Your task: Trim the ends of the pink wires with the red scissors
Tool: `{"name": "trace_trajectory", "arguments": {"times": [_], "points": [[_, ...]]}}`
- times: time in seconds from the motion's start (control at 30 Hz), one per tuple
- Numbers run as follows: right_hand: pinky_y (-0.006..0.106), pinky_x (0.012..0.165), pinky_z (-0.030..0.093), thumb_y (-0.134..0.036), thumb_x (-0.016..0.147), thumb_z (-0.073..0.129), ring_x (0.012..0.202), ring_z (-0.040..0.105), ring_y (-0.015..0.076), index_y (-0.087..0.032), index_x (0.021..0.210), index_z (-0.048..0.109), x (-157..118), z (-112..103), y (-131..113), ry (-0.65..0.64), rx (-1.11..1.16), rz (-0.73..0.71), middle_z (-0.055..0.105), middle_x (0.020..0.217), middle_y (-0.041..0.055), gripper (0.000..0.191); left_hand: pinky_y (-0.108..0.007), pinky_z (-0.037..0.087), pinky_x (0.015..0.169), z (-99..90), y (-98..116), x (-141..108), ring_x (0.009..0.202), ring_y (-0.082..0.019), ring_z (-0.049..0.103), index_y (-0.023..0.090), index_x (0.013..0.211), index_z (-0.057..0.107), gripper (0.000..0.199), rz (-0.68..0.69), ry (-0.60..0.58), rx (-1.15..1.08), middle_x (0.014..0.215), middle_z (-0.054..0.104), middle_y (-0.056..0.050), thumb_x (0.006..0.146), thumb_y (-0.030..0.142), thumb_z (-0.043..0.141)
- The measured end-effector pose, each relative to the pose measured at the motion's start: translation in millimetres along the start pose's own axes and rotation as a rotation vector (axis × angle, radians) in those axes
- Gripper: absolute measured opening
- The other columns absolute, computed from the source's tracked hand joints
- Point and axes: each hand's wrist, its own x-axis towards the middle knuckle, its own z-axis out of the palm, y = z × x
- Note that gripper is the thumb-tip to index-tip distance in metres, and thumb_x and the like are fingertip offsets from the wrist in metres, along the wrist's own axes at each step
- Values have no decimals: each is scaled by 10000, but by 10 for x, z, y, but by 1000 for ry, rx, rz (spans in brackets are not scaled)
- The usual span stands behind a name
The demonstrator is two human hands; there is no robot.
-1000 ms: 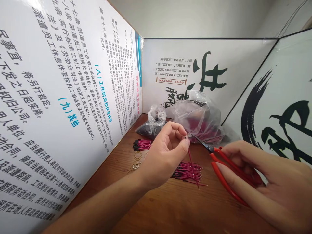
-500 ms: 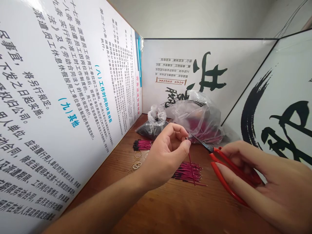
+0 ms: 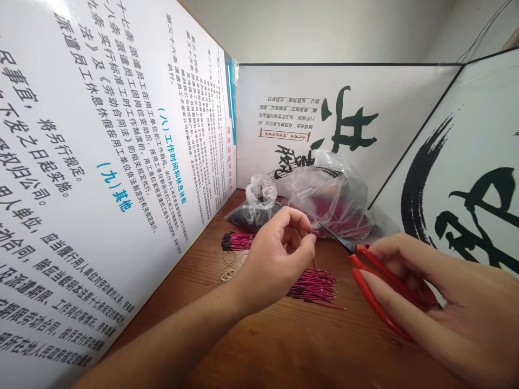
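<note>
Thumb and forefinger of my left hand (image 3: 279, 259) are pinched on a thin red wire (image 3: 313, 263), which hangs down from the fingertips. Its upper end is mostly hidden by the fingers. My right hand (image 3: 441, 302) is wrapped round the red handles of a pair of scissors (image 3: 377, 281), whose dark blades point at the left fingertips. Under and behind my left hand lies a pile of magenta wires (image 3: 314, 285) with black ends. A second bundle of such wires (image 3: 236, 241) is to its left.
Rubber bands (image 3: 228, 259) lie on the wooden table (image 3: 267, 346). Behind are a small clear bag (image 3: 253, 208) with dark contents and a larger plastic bag (image 3: 328, 194) with magenta contents. Printed boards (image 3: 344, 81) stand at left, back and right.
Less of the red wire shows below my left fingertips; its long lower part no longer crosses the pile. Both hands have stayed nearly in place.
</note>
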Motion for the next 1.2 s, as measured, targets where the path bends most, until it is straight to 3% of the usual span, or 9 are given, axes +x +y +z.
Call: {"name": "trace_trajectory", "arguments": {"times": [0.17,0.33,0.5,0.63,0.77,1.03,1.2], "points": [[223,379,323,-554,892,461,378,444,113,-251,728,569,-31,-13,63,-14,-3,-22,484,472,-37,361,-216,375,600,3,-10,-1,651,-90,428,192,895,506,58,61,41,79,750,483,32,907,163,554],[182,348,342,-454,907,549,335,467,60,-269,858,559,-75,-45,192,-90,14,-226,523,489,-112,192,-240,428,679,4,-34,-8,781,-120,527,184,932,557,12,94,50,103,912,592,-28,927,187,546],[202,337,351,-453,896,563,331,471,65,-277,860,552,-68,-66,170,-94,17,-226,533,497,-120,181,-257,456,692,3,-37,-14,805,-136,559,177,920,584,53,83,36,66,950,628,-47,927,229,586],[249,409,384,-534,898,537,395,499,97,-278,854,584,-46,-4,-6,-28,103,13,564,539,-87,264,-246,451,690,9,7,-9,803,-130,561,172,879,618,95,9,26,-88,938,644,-37,884,254,667],[252,491,497,-520,832,631,568,637,145,-249,930,625,-8,148,-141,16,462,215,678,701,-17,289,-240,448,737,39,19,12,788,-116,558,154,813,652,121,-82,47,-283,837,645,-14,804,234,742],[234,541,577,-379,765,743,650,700,164,-250,915,652,62,322,-120,34,704,152,724,768,7,218,-220,453,667,81,-17,26,661,-83,539,147,760,658,142,-137,66,-426,711,633,22,741,208,786],[216,442,526,-371,758,759,596,673,155,-250,918,647,46,308,-130,-2,733,187,724,784,10,229,-220,446,651,85,-21,33,628,-77,516,144,750,650,130,-143,68,-426,662,597,32,757,201,767]]}}
